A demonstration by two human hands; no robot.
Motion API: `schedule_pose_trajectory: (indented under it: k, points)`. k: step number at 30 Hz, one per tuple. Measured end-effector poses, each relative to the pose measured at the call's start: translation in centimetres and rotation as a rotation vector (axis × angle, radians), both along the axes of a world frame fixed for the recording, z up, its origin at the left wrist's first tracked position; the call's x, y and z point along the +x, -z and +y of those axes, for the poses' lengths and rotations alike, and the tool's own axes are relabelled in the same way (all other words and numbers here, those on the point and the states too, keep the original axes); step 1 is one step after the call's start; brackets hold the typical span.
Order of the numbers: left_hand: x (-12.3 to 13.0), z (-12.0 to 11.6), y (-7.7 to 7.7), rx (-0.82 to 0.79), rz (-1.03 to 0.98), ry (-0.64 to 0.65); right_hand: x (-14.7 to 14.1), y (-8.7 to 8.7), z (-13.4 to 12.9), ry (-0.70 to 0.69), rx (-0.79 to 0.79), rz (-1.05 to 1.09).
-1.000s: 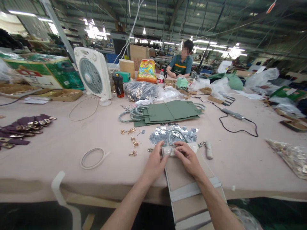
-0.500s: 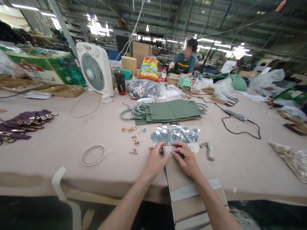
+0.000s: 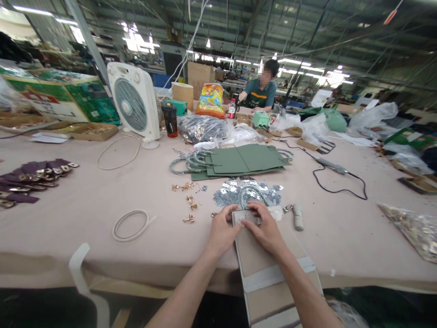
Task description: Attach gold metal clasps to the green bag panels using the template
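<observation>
A long tan bag panel [image 3: 262,253] with pale grey strips hangs partly over the table's front edge. Its far end lies on the table, where a plastic-wrapped handle [image 3: 241,195] loops out over a pile of small silver metal plates [image 3: 225,193]. My left hand [image 3: 222,228] grips the panel's left far corner, thumb on top. At the far edge, my right hand [image 3: 266,225] has its fingers hooked over the panel and its thumb pressed on the surface. Small metal bits between my thumbs are too small to make out.
Green bag panels [image 3: 246,160] with wrapped handles lie behind the plates. Gold fittings [image 3: 190,202] and a tape roll [image 3: 118,228] are on the left; a grey roll [image 3: 298,217] and a corded tool [image 3: 331,165] on the right. A fan [image 3: 131,102] and a person [image 3: 261,93] are beyond.
My right fingers have shifted to the panel's far edge, and the gap between them and the thumb has widened. My left hand stays at the corner. The view has shifted slightly.
</observation>
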State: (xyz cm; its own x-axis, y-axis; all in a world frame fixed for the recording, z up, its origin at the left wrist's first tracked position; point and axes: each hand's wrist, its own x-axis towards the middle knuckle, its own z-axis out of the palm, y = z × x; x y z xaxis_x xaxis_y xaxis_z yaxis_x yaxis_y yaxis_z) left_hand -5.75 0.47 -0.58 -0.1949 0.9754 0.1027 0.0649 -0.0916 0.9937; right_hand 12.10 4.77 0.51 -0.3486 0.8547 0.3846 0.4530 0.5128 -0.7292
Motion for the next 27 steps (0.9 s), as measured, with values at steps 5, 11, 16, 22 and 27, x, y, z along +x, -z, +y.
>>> schedule_pose_trajectory:
  k: [5, 11, 16, 22, 27]
  points:
    - [0.7, 1.2, 0.3, -0.084, -0.049, -0.049, -0.1, -0.3, 0.3, -0.021, -0.007, -0.019]
    - [0.6, 1.9, -0.2, -0.100, 0.087, -0.035, -1.0, -0.6, -0.9, 0.060, 0.111, 0.080]
    - [-0.3, 1.9, -0.6, -0.151, 0.158, 0.006, 1.6, -1.9, -6.4, 0.221, 0.103, 0.125]
    - [0.8, 0.9, -4.2, -0.146, 0.361, 0.017, 0.1, 7.8, -14.3, 0.452, 0.240, -0.332]
    - [5.4, -2.3, -9.5, 0.087, 0.466, 0.067, 1.2, 10.0, -15.7, 0.637, 0.367, -0.336]
